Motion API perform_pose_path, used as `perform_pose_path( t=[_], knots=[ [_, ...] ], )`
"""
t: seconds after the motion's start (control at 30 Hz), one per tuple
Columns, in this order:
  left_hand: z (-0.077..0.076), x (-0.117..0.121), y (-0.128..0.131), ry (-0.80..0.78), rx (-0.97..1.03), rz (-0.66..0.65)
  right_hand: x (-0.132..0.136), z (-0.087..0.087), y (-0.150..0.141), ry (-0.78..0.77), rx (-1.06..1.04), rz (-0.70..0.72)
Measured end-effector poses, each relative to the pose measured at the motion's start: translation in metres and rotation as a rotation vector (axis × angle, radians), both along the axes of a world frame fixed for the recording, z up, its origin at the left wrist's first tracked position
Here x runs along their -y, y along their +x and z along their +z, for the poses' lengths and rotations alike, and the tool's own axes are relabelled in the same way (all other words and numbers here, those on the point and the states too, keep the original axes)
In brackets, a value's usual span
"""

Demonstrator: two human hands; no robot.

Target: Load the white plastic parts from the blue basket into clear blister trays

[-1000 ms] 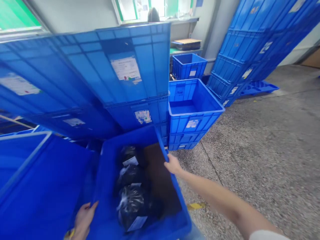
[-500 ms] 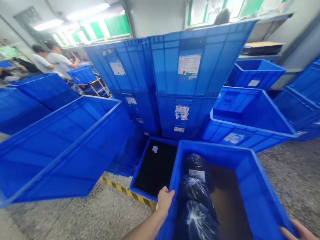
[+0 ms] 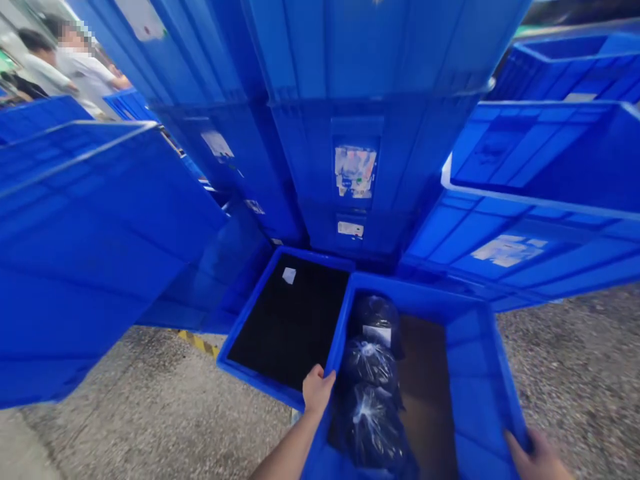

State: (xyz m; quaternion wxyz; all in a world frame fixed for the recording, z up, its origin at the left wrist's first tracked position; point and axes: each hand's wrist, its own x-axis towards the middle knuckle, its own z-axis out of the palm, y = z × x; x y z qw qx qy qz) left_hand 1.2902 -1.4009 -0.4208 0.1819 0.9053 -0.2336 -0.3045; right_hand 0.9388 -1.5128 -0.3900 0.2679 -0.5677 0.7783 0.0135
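Observation:
A blue plastic crate (image 3: 475, 373) sits low in front of me, and I grip it by both long rims. My left hand (image 3: 317, 390) is closed over its left rim. My right hand (image 3: 533, 457) is closed over its right rim near the bottom corner of the view. Inside lie several black plastic-wrapped bundles (image 3: 373, 393) with white labels, next to a brown cardboard sheet (image 3: 425, 393) on the crate floor.
A second low blue crate (image 3: 240, 323) with a black lining touches the held one on the left. Tall stacks of blue crates (image 3: 350, 100) rise behind. A big tilted crate (image 3: 90, 253) stands left, another (image 3: 540, 200) right. Two people stand at far left (image 3: 75, 63). Yellow-black floor tape (image 3: 197, 342).
The view has moved closer and lower toward the stacks. The held crate now sits nearer the stacked crates, beside the black-lined crate. Both hands keep their grip on the rims.

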Motion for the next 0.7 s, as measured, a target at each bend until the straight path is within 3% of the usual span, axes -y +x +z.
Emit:
perform_pose_path(
  t=[0.13, 0.4, 0.5, 0.6, 0.7],
  knots=[
    [-0.010, -0.002, 0.026, 0.029, 0.056, -0.002, 0.002, -0.022, 0.032, 0.053, -0.004, -0.024],
    [-0.008, 0.005, 0.092, 0.129, 0.128, -0.011, 0.006, -0.070, 0.105, 0.149, 0.024, 0.042],
    [-0.011, -0.001, 0.087, 0.127, 0.089, -0.055, 0.002, -0.086, 0.107, 0.221, -0.048, 0.060],
    [-0.013, -0.014, 0.060, 0.068, 0.045, -0.068, -0.003, -0.094, 0.099, 0.299, -0.086, 0.107],
    [-0.014, -0.041, 0.030, 0.073, -0.002, 0.071, -0.007, -0.095, 0.093, 0.336, -0.107, 0.154]
  ],
)
